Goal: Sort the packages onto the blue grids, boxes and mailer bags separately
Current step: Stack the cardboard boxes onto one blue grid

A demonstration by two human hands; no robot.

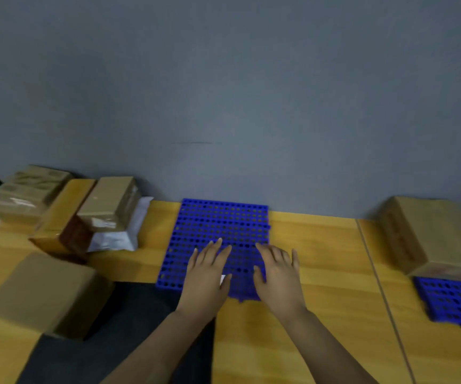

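A blue grid (pixel 223 225) lies bare on the wooden table, against the grey wall. My left hand (pixel 207 278) and my right hand (pixel 277 275) hover flat over its near edge, fingers straight, holding nothing. A second blue grid (pixel 445 297) at the right carries a cardboard box (pixel 434 236) and a white label. At the left stands a pile: a taped box (pixel 110 200) on a white mailer bag (pixel 113 241), a yellow-brown box (pixel 60 217), and more taped boxes (pixel 29 189) behind. A plain cardboard box (pixel 43 292) sits at the near left.
The wooden table (pixel 320 259) has a seam running front to back near the right. A dark gap (pixel 118 342) opens in the tabletop below my left forearm. The grey wall (pixel 223 106) closes the far side.
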